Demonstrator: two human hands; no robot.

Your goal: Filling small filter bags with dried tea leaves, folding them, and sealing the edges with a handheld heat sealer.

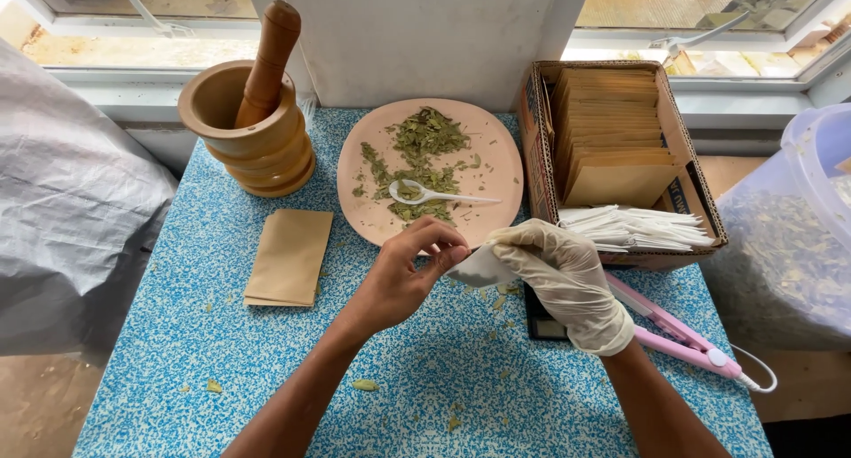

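My bare left hand (403,276) and my gloved right hand (567,276) meet over the blue speckled table (222,352), both pinching a small white sachet (479,267). Just behind them lies a pink plate (496,156) with dried green leaves (425,148) and a white plastic spoon (434,195) resting on it. A stack of brown paper envelopes (288,256) lies flat to the left of my left hand.
A wooden mortar (253,130) with its pestle (269,59) stands at the back left. A cardboard box (541,148) at the right holds brown envelopes and white sachets (634,227). A pink sealer tool (683,334) and a dark scale (541,320) lie under my right wrist. A clear tub (798,236) stands far right.
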